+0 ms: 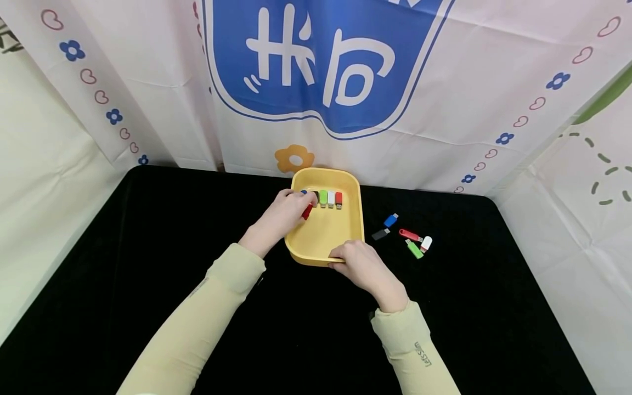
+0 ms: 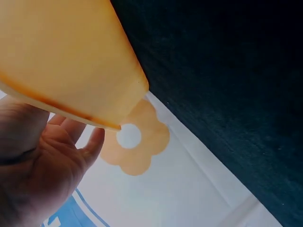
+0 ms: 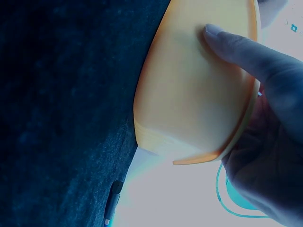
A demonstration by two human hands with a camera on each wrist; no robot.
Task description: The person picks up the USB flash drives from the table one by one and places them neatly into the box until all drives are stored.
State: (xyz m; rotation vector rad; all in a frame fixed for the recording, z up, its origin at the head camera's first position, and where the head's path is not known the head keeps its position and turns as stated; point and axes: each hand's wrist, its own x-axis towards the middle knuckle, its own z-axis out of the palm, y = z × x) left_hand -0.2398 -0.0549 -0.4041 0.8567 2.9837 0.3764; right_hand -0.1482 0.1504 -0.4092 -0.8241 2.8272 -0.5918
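Note:
A yellow tray (image 1: 321, 236) sits on the black table, with a row of USB sticks near its far end: a black one (image 1: 316, 196), a green one (image 1: 323, 198), a white one (image 1: 331, 198) and a red one (image 1: 338, 199). A bit of blue shows at the row's left end. My left hand (image 1: 283, 214) reaches over the tray's left side; its fingers pinch another red USB stick (image 1: 307, 212), partly hidden. In the left wrist view, the tray's wall hides the fingertips. My right hand (image 1: 360, 263) grips the tray's near right rim, thumb (image 3: 232, 47) against the outer wall.
Right of the tray lie loose USB sticks: blue (image 1: 391, 220), black (image 1: 381, 234), red (image 1: 410, 235), white (image 1: 426, 243) and green (image 1: 414, 249). A printed white curtain (image 1: 419, 159) hangs right behind the table's far edge.

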